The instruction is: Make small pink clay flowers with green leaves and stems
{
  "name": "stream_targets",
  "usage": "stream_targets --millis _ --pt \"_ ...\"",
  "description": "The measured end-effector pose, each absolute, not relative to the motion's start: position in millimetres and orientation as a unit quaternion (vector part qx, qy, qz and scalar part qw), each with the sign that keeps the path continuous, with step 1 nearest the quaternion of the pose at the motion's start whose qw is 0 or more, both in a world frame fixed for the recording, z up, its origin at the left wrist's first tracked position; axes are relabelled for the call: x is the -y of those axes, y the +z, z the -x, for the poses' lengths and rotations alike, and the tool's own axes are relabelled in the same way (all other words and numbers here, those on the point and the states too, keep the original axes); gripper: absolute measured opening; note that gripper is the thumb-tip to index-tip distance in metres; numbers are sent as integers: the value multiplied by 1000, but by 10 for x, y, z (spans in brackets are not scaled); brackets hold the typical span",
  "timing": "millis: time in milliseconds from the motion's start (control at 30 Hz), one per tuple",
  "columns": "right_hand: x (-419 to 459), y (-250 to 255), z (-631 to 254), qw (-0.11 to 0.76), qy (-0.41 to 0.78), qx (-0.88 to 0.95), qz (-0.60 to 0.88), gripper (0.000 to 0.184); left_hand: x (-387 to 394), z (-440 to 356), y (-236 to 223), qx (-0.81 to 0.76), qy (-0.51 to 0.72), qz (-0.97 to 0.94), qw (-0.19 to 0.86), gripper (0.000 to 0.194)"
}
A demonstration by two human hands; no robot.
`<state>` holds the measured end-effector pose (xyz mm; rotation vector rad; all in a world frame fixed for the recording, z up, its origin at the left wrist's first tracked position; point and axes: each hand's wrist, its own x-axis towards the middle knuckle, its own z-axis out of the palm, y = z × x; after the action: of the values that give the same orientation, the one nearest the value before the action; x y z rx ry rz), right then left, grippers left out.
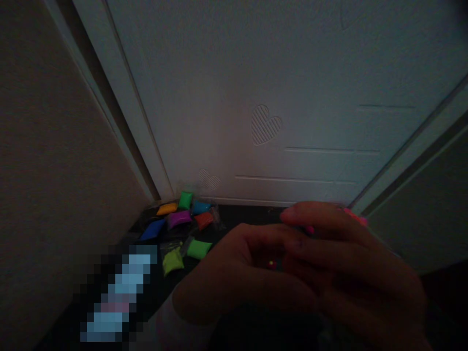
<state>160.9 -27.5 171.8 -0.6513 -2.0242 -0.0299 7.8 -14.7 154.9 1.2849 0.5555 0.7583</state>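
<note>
Packet near left hand

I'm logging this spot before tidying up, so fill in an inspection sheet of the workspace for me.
Surface: dark surface, dimly lit, partly hidden.
Job's things: small reddish piece between left hand and right hand, too dim to identify.
Clutter: eight coloured packets; pink item, mostly hidden behind right hand; blurred bright patch.
Grip: hands close together, fingers curved; hold unclear.
Cables: nothing seen.
Surroundings: pale panel with heart patterns.
</note>
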Motion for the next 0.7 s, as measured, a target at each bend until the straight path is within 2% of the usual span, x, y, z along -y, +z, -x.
stream_targets --millis 100,167,400,700 --pt "290 1697 -1593 494 -69 815 296 23 150 -54 1608 -229 429 -564 668 35" --pt "290 1701 -1578 493 -104 812 296 25 165 -35 1638 -254 446 -573 639 30" --pt "283 1757 -1577 470 -117 827 286 13 189 -11 1685 -283 423 -602 615 23" --pt "309 1725 -1577 481 -121 817 295 19 199 -18 1737 -295 421 -584 628 27"
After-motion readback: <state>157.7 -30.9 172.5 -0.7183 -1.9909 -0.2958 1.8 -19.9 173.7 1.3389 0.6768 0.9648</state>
